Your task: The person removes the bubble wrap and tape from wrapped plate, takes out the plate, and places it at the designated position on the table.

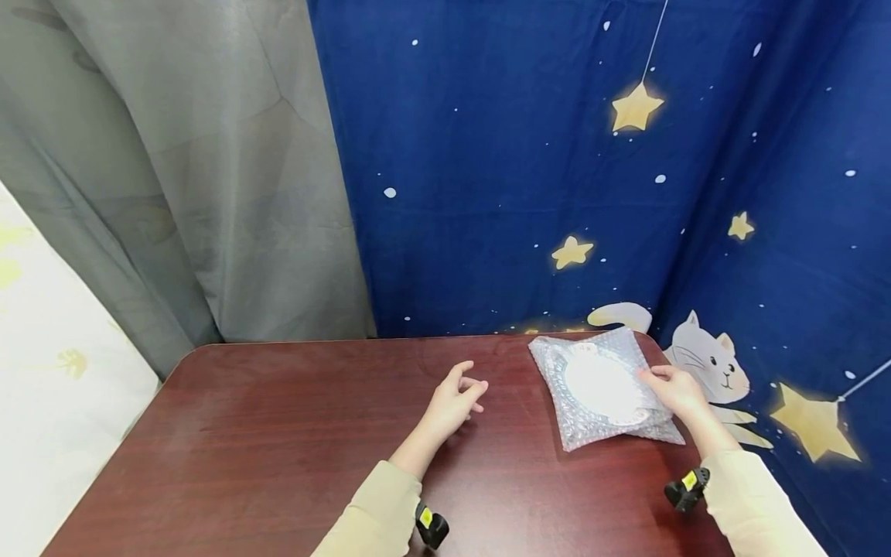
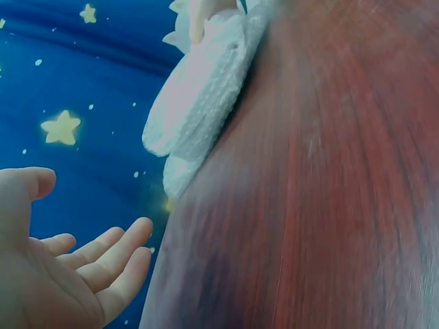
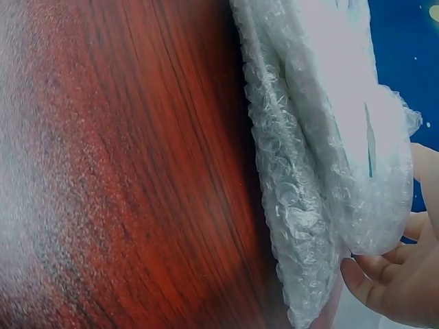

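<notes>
Bubble-wrapped packets (image 1: 571, 425) lie stacked at the table's back right corner, with a bright, round white shape (image 1: 600, 384) showing through the top one. My right hand (image 1: 674, 388) grips the right edge of the top packet, thumb above and fingers at its side. In the right wrist view, the fingers (image 3: 391, 271) curl against the rim of the wrapped packet (image 3: 374, 205), and another bubble-wrap layer (image 3: 295, 212) lies beneath. To the left of the packets, my left hand (image 1: 451, 402) hovers over the table with fingers loosely spread, touching nothing. What the wrap contains is too glare-washed to tell.
The dark red wooden table (image 1: 278, 433) has its back edge against a grey curtain (image 1: 257, 193) and a blue star-patterned curtain (image 1: 487, 155). A light patterned cloth (image 1: 63, 387) hangs at the left side. Each sleeve carries a small black wrist camera (image 1: 687, 489).
</notes>
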`<state>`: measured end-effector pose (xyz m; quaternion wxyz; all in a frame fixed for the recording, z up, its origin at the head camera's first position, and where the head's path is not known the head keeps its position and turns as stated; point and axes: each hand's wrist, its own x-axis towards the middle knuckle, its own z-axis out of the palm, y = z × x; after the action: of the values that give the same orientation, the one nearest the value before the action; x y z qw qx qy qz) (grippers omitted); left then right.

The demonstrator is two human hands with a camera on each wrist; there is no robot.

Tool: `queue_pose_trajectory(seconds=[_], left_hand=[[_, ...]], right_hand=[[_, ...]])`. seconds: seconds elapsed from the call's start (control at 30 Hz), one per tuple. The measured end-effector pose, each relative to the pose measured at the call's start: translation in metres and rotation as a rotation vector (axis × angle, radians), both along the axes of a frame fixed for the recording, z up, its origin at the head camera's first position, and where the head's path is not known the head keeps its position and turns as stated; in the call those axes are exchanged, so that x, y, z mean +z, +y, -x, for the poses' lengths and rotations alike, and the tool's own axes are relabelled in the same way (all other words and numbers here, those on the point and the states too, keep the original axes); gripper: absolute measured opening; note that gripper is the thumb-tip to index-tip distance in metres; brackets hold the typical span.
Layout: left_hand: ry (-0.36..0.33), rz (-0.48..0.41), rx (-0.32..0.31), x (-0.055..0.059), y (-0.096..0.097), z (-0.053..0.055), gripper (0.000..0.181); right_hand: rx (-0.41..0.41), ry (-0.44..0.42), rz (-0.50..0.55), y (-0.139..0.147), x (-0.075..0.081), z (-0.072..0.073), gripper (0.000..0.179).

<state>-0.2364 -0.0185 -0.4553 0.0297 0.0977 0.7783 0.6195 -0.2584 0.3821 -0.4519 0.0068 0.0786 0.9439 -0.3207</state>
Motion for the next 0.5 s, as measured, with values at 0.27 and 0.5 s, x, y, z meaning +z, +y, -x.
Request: queue_pose_trajectory(seconds=[0.27,0.5], left_hand=[[-0.06,-0.03,-0.031,-0.007,0.022,0.0,0.056],[-0.096,-0.086,-0.033,-0.012,0.035,-0.001,0.056]], right_hand=[[-0.018,-0.038,0.056,0.001,-0.001,0.0,0.076],[-0.034,-0.065,0.127,0.004,-0.006,0.0,0.082]])
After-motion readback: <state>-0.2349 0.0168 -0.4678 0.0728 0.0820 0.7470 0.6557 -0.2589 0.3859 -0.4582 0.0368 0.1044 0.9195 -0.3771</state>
